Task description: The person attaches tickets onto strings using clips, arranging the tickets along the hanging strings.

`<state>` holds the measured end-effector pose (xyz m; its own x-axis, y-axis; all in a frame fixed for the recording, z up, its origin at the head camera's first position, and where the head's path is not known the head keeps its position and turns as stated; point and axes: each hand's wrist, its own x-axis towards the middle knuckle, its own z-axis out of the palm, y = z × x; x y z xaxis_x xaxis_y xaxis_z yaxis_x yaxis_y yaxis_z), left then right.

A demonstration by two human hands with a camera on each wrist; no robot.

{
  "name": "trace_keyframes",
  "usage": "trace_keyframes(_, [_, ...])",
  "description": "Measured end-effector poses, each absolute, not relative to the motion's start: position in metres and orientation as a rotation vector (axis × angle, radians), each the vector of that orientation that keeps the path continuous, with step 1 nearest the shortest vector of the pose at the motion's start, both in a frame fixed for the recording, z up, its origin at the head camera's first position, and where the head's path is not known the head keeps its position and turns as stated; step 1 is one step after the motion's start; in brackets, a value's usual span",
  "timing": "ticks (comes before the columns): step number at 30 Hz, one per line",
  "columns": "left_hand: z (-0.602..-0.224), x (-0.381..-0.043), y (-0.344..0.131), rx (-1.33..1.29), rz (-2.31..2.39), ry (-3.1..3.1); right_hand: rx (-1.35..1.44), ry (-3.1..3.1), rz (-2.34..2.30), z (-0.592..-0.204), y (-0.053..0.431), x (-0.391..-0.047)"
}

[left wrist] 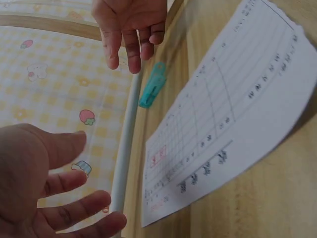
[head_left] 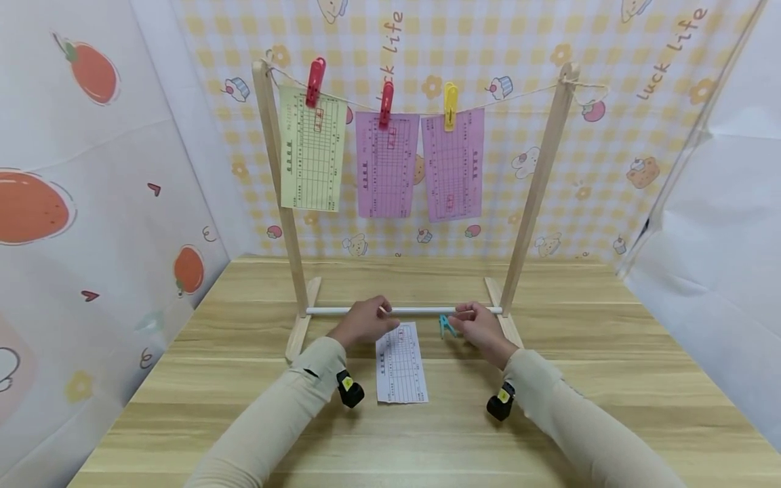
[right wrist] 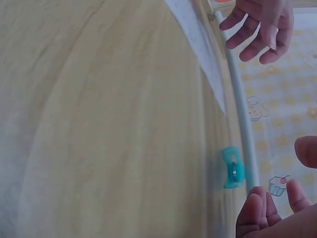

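A white printed slip (head_left: 403, 366) lies on the table between the forearms, its far end close to the left hand. My left hand (head_left: 366, 320) hovers above that end with loosely spread fingers and nothing between them. In the left wrist view, the slip's near side curls up a little. My right hand (head_left: 483, 332) is beside a teal clothes peg (head_left: 447, 326), which lies on the wood by the white rod (head_left: 421, 310). A gap shows between the peg (right wrist: 233, 167) and the right fingers (right wrist: 252, 210) in the right wrist view; they hold nothing.
A wooden stand with two posts (head_left: 537, 193) carries a string across its top. Red pegs (head_left: 315, 81) hold a yellow slip (head_left: 312, 152) and a purple slip (head_left: 387, 169); a yellow peg (head_left: 450, 108) holds another purple slip (head_left: 454, 166). A patterned cloth (head_left: 518, 41) hangs behind.
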<state>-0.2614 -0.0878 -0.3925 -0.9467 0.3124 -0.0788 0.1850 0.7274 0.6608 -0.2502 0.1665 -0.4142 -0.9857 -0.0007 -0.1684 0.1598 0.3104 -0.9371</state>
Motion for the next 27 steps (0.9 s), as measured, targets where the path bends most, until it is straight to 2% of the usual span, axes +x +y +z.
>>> trace_keyframes(14, [-0.401, -0.253, -0.083, 0.363, 0.545, 2.877, 0.046, 2.441, -1.608, -0.424, 0.168, -0.262])
trace_keyframes(27, [-0.407, -0.250, -0.071, 0.365, 0.494, 2.881, -0.033, 2.532, -1.341, -0.423, 0.167, -0.270])
